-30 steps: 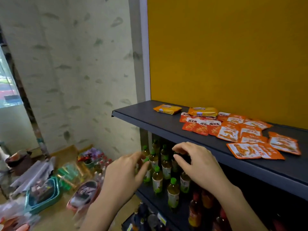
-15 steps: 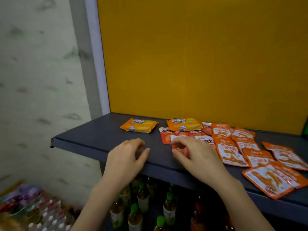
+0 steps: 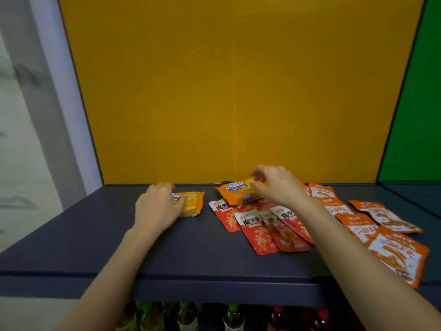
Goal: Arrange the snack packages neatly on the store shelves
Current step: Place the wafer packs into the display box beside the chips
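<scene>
On the shelf [image 3: 95, 235], left hand [image 3: 160, 207] grips left wafer pack [image 3: 192, 203], right hand [image 3: 276, 185] pinches right wafer pack [image 3: 237, 193] endwise; probably light, slippery, crushable.

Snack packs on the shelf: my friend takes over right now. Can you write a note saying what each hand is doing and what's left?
Left hand: fingers curled on the left cheese pack, which lies flat on the shelf.
Right hand: pinches the right cheese pack, which is tilted, its low end over the red packs.
Red packs: fanned and overlapping.
Orange packs: scattered and overlapping at the right.
Done: nothing lined up yet.
Left: probably set both cheese packs side by side, then straighten the red and orange packs into rows.
</scene>
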The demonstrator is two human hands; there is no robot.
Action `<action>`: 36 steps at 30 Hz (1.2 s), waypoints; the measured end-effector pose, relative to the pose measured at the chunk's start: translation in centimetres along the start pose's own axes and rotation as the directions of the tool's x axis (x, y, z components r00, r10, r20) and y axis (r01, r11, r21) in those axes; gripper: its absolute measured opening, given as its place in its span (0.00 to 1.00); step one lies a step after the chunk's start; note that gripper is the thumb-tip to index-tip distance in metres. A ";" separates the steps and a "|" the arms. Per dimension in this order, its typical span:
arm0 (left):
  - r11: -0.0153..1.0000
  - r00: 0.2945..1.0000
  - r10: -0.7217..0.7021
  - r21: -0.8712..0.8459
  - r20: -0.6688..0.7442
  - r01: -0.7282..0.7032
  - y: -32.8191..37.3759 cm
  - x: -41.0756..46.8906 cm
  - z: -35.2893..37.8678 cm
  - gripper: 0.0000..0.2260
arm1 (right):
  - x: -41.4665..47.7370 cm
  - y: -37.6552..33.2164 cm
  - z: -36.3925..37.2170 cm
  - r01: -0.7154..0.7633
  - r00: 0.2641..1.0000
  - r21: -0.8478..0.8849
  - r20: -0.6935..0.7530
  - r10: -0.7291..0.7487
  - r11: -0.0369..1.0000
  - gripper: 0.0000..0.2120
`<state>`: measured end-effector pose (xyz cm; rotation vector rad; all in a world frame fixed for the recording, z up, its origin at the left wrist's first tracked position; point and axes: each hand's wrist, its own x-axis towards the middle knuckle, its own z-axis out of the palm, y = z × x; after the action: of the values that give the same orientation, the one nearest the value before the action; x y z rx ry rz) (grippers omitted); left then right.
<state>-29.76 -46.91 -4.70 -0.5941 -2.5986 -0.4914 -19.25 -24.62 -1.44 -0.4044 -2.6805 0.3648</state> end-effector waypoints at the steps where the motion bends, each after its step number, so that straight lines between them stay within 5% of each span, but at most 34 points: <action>1: 0.999 0.999 -0.031 0.016 0.024 0.031 -0.5 0.7 0.3 0.20 | 0.8 0.0 0.3 -0.041 0.999 -0.002 0.014 0.041 0.999 0.18; 8: 0.945 0.900 -0.316 0.016 0.299 0.326 -2.7 3.0 2.8 0.48 | 4.3 1.0 3.1 -0.315 0.941 -0.054 0.112 0.319 0.948 0.35; 10: 0.935 0.877 -0.326 -0.017 0.352 0.354 -2.9 3.5 2.9 0.50 | 4.9 1.1 3.7 -0.383 0.912 -0.042 0.141 0.385 0.923 0.28; 16: 0.825 0.819 -0.348 -0.266 0.456 0.499 -3.9 5.1 2.4 0.52 | 5.7 1.0 4.2 -0.467 0.862 0.017 0.230 0.451 0.884 0.32; 19: 0.789 0.788 -0.339 -0.301 0.513 0.536 -4.1 5.6 1.9 0.51 | 6.1 1.1 3.9 -0.521 0.829 0.055 0.272 0.489 0.852 0.45; 23: 0.758 0.766 -0.328 -0.330 0.553 0.563 -4.6 6.0 1.6 0.48 | 6.8 0.9 3.8 -0.539 0.822 0.119 0.291 0.489 0.834 0.50; 30: 0.587 0.815 -0.238 -0.591 0.528 0.554 -5.3 5.4 1.4 0.30 | 7.5 -0.1 3.3 -0.506 0.860 0.068 0.108 0.498 0.860 0.37; 36: 0.379 0.889 -0.229 -0.805 0.396 0.456 -5.8 5.1 1.5 0.10 | 6.8 0.0 1.6 -0.462 0.881 0.295 0.048 0.470 0.836 0.35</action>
<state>-37.20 -49.50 -4.92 -0.3674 -2.4658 -2.1478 -25.91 -22.64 -0.51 -0.9628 -2.4149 0.8880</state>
